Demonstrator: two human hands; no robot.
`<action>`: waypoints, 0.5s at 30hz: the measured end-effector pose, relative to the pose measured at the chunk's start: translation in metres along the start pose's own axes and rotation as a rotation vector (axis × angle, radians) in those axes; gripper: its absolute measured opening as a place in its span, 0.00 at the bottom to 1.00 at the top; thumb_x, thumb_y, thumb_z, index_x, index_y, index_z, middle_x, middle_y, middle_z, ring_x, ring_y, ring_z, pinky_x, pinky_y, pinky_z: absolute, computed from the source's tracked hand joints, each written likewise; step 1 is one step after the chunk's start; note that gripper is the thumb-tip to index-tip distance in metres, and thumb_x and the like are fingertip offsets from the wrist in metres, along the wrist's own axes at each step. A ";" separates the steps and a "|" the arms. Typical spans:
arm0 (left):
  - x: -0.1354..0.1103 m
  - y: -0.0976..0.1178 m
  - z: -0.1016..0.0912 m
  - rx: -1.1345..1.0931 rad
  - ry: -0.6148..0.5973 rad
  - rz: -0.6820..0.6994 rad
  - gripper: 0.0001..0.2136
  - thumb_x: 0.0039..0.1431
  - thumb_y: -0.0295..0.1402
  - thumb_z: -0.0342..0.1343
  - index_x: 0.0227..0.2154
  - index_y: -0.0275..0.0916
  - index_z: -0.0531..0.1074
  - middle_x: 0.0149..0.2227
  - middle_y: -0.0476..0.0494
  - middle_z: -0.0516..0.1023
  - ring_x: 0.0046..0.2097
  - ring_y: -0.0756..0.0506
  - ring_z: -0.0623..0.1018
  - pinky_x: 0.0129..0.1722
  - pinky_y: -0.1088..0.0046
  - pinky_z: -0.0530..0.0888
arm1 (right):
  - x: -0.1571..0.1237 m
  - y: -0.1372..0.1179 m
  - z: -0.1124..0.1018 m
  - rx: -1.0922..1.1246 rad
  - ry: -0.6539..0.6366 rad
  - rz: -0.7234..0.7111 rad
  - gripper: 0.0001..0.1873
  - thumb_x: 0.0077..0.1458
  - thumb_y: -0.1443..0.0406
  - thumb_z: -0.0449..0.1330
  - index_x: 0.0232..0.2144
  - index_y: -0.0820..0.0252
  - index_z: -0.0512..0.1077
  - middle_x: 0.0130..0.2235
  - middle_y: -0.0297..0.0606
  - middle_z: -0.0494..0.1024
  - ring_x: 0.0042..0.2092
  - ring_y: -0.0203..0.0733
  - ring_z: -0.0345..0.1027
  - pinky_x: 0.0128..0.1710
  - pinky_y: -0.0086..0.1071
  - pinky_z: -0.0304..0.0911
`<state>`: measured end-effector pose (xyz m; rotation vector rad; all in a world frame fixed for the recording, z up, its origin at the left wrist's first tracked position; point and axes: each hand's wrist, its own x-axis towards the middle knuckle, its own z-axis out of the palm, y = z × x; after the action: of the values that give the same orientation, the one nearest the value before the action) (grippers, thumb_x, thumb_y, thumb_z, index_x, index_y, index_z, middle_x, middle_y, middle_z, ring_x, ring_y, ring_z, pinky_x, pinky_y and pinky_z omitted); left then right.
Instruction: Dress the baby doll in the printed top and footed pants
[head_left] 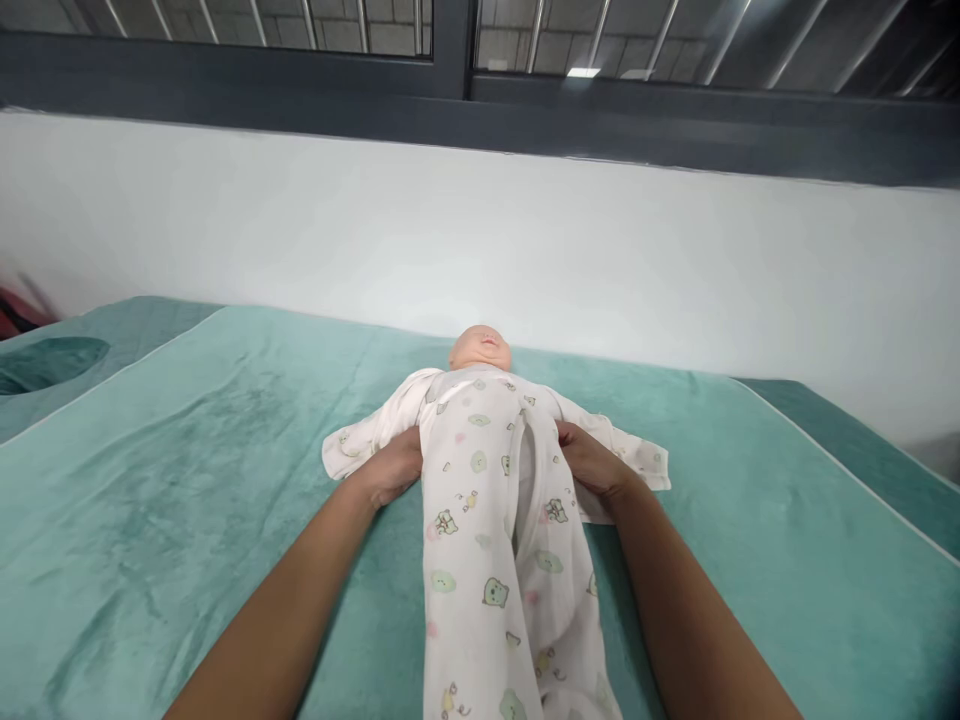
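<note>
Head view, my reading from afar: doll (480, 350) on its back at centre frame, head toward the top. Suit (472, 540), white with green and pink prints, covers its body and runs off the bottom edge; a slit shows down the front, right of the middle. Sleeves (375, 425) spread to both sides. Left hand (397, 466) at the suit's left edge, right hand (592, 460) at its right edge, both near mid-frame. Fingertips hidden on each side; I cannot tell whether either grip is clamped on cloth. Green sheet (187, 480) beneath; white wall (450, 240) behind; barred window (450, 110) across the top.
</note>
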<state>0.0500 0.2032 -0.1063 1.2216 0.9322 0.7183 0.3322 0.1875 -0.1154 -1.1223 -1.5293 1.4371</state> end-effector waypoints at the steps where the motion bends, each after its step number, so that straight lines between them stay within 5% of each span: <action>1: 0.000 -0.001 -0.001 -0.013 -0.009 -0.001 0.12 0.42 0.24 0.62 0.33 0.37 0.79 0.39 0.42 0.83 0.45 0.39 0.78 0.46 0.63 0.74 | 0.000 0.000 -0.001 -0.008 -0.010 0.003 0.16 0.41 0.61 0.70 0.36 0.59 0.81 0.34 0.38 0.82 0.41 0.51 0.75 0.46 0.44 0.68; 15: 0.001 -0.007 0.007 -0.259 0.048 -0.112 0.18 0.44 0.31 0.68 0.41 0.38 0.78 0.39 0.40 0.83 0.42 0.39 0.80 0.43 0.63 0.77 | 0.001 -0.005 0.002 -0.176 0.030 -0.016 0.12 0.45 0.61 0.67 0.35 0.57 0.81 0.35 0.37 0.83 0.41 0.53 0.74 0.48 0.47 0.67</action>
<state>0.0563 0.1997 -0.1128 0.9212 0.9085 0.7554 0.3297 0.1874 -0.1107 -1.2259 -1.6653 1.2885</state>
